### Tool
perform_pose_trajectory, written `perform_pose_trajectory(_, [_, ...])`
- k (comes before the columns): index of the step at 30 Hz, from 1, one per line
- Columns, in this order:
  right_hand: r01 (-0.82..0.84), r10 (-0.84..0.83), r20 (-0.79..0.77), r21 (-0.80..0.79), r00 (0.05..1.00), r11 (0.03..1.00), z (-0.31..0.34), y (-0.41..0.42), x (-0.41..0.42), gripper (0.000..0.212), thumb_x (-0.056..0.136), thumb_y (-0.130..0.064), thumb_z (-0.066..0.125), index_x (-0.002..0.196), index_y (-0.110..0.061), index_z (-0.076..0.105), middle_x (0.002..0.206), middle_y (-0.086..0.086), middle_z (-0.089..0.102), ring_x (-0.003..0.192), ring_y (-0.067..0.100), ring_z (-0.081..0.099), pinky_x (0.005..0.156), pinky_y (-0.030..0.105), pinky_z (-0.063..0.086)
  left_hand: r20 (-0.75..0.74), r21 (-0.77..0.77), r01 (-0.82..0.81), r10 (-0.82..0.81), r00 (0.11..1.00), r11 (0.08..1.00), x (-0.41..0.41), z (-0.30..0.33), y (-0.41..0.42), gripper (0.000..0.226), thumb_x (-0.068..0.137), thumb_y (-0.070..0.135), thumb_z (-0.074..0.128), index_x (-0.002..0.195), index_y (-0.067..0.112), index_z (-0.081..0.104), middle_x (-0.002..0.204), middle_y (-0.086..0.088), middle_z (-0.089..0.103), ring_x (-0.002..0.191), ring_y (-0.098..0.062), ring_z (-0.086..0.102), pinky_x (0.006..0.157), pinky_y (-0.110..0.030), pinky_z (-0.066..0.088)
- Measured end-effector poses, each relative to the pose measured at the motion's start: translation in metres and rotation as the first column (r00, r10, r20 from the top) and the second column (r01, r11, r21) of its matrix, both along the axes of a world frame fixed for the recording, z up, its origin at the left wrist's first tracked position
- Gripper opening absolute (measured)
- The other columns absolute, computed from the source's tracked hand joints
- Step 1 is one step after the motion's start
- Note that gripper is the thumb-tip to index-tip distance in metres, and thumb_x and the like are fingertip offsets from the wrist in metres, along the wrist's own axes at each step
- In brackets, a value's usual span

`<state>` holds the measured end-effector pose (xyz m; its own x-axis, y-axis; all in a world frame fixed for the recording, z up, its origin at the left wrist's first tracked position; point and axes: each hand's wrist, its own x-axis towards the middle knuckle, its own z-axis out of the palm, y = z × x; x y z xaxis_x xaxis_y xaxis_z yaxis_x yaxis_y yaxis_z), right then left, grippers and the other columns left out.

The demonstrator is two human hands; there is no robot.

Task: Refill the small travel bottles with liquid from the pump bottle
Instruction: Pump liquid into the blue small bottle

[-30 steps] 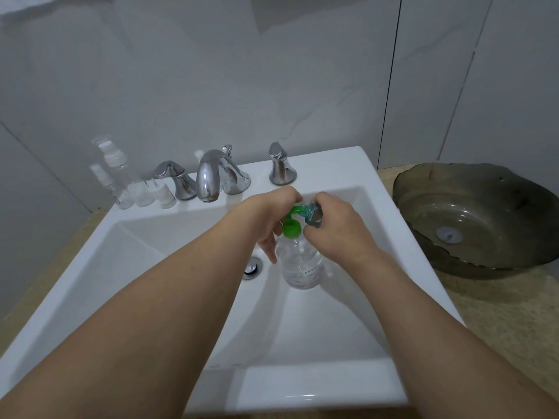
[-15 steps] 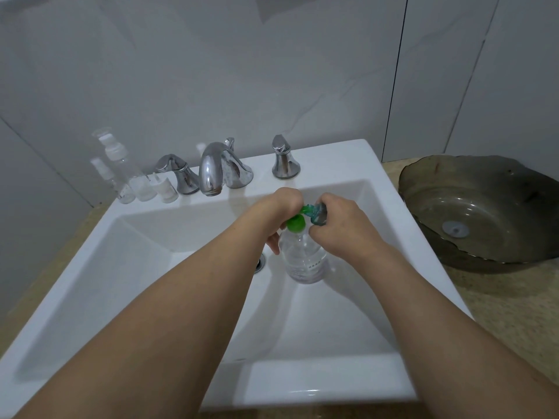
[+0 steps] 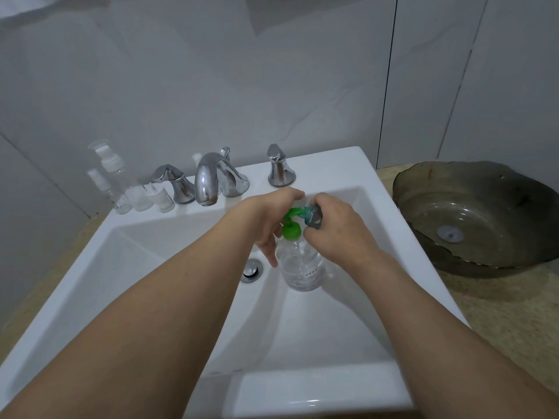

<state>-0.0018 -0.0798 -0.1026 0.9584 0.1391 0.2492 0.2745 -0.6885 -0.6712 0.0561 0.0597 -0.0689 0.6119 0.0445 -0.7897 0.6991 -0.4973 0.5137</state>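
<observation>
Both hands work a pump bottle over the white sink.

The clear pump bottle point(image 3: 301, 267) stands upright in the sink point(image 3: 302, 388) basin, just right of the drain point(image 3: 251, 270). The left hand point(image 3: 266, 219) rests on its green pump head point(image 3: 291, 226), fingers curled over it. The right hand point(image 3: 335, 228) grips a small teal travel bottle point(image 3: 311, 216), tilted against the pump's spout. Other small clear travel bottles point(image 3: 133, 189) stand on the sink's back-left corner, beside the chrome faucet point(image 3: 208, 182).

Clear pump bottle point(image 3: 301, 267) (green pump) upright in sink; travel bottles point(image 3: 133, 192) on ledge.
</observation>
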Motion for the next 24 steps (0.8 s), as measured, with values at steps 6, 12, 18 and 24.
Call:
perform_pose_trajectory(6, [0.023, -0.023, -0.031, 0.001, 0.999, 1.000, 0.000, 0.000, 0.000, 0.018, 0.077, -0.016, 0.063, 0.091, -0.013, 0.052, 0.088, 0.001, 0.054, 0.081, 0.022, 0.052, 0.069, 0.037, 0.046, 0.110, 0.125, -0.032, 0.019, 0.994, 0.992, -0.008, 0.002, -0.010, 0.047, 0.099, 0.033, 0.037, 0.133, 0.005, 0.054, 0.132, -0.020, 0.052, 0.113, -0.060, 0.054, 0.071, -0.073, 0.055])
perform_pose_trajectory(12, [0.008, -0.013, -0.123, -0.037, 0.992, 0.999, -0.002, 0.001, 0.000, 0.017, 0.077, -0.012, 0.061, 0.091, -0.011, 0.053, 0.085, 0.002, 0.054, 0.078, 0.025, 0.054, 0.066, 0.037, 0.046, 0.203, 0.196, -0.089, 0.049, 0.978, 0.977, -0.014, -0.008, -0.015, 0.041, 0.096, 0.016, 0.030, 0.124, -0.004, 0.053, 0.125, -0.021, 0.052, 0.097, -0.053, 0.061, 0.068, -0.064, 0.059])
perform_pose_trajectory(18, [0.012, -0.016, -0.125, -0.029, 0.992, 0.999, -0.004, 0.001, 0.001, 0.017, 0.075, -0.012, 0.062, 0.091, -0.011, 0.054, 0.087, 0.004, 0.057, 0.079, 0.026, 0.055, 0.069, 0.039, 0.050, 0.223, 0.193, -0.096, 0.052, 0.974, 0.976, -0.015, -0.008, -0.016, 0.041, 0.096, 0.016, 0.028, 0.123, -0.003, 0.053, 0.122, -0.020, 0.052, 0.095, -0.052, 0.062, 0.068, -0.063, 0.060])
perform_pose_trajectory(24, [0.003, -0.004, -0.067, -0.019, 0.998, 1.000, 0.000, 0.001, -0.001, 0.019, 0.076, -0.013, 0.062, 0.093, -0.011, 0.053, 0.091, 0.004, 0.056, 0.083, 0.025, 0.053, 0.070, 0.038, 0.048, 0.159, 0.147, -0.114, 0.090, 0.983, 0.983, -0.012, -0.003, -0.009, 0.045, 0.096, 0.023, 0.033, 0.127, -0.001, 0.055, 0.123, -0.020, 0.054, 0.092, -0.053, 0.061, 0.067, -0.067, 0.058])
